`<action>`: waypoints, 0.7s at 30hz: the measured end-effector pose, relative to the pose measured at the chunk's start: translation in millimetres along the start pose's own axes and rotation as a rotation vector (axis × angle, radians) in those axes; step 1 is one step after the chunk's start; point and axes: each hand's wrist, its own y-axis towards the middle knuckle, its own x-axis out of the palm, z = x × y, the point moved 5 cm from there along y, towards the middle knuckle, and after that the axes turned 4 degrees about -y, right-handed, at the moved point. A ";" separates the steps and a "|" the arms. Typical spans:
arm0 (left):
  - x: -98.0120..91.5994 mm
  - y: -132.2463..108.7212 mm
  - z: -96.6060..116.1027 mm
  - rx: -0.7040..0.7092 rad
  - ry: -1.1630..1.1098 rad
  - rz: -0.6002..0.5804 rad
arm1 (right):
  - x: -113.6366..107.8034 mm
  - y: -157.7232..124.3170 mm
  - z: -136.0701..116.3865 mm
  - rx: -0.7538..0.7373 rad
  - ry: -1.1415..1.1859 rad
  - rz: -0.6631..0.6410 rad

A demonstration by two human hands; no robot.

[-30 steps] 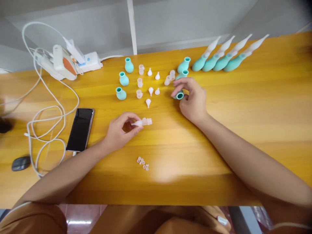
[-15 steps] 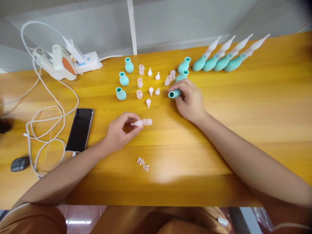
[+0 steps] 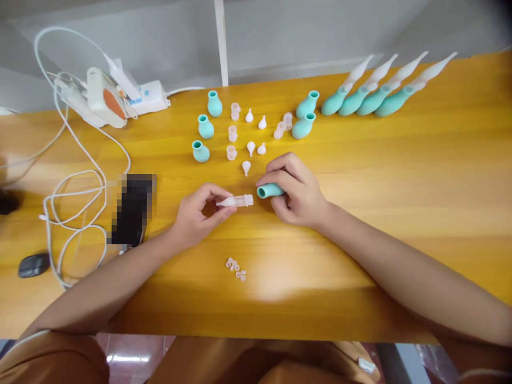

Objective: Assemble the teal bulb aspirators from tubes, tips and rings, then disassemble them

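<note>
My left hand [image 3: 197,216] pinches a clear tapered nozzle piece [image 3: 236,201] held level just above the yellow table [image 3: 400,176], its wide end pointing right. My right hand [image 3: 298,192] is closed around a teal rubber bulb [image 3: 269,190], whose open mouth faces left, a short gap from the nozzle's wide end. Beyond the hands lie three teal bulbs [image 3: 205,128] in a column, several clear cups and small white cones [image 3: 247,168], and two more teal bulbs [image 3: 304,126]. Several assembled teal-and-white pieces [image 3: 360,96] lie in a row at the back right.
A cluster of tiny clear rings [image 3: 236,268] lies near the front edge. A phone [image 3: 132,210] lies left of my left hand. White cables [image 3: 76,213], a power strip [image 3: 148,98] with chargers and a dark mouse [image 3: 34,265] fill the left side.
My right hand picked a teal bulb from the group at the back and carried it down and left, close to the nozzle in my left hand. The left hand stayed put.
</note>
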 end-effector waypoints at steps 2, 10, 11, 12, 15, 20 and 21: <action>-0.1 -0.6 -0.5 0.003 0.012 0.002 | 0.0 -0.6 -1.2 -0.016 0.007 -0.012; 1.8 1.0 4.8 -0.001 0.081 -0.013 | 7.2 -3.8 -11.2 -0.066 -0.011 -0.097; 2.4 1.3 6.0 0.004 0.093 -0.013 | 7.0 -4.2 -11.2 -0.056 -0.015 -0.098; 3.0 1.5 6.8 0.008 0.103 -0.012 | 6.8 -4.6 -11.2 -0.047 -0.016 -0.099; 4.5 1.0 6.7 0.019 0.112 0.005 | 7.2 -4.8 -12.1 -0.041 -0.019 -0.107; 6.8 1.0 8.9 0.082 0.138 -0.007 | 10.2 -4.3 -18.6 -0.080 -0.042 -0.126; 6.8 1.5 10.1 0.082 0.153 -0.011 | 10.5 -4.3 -19.8 -0.080 -0.049 -0.126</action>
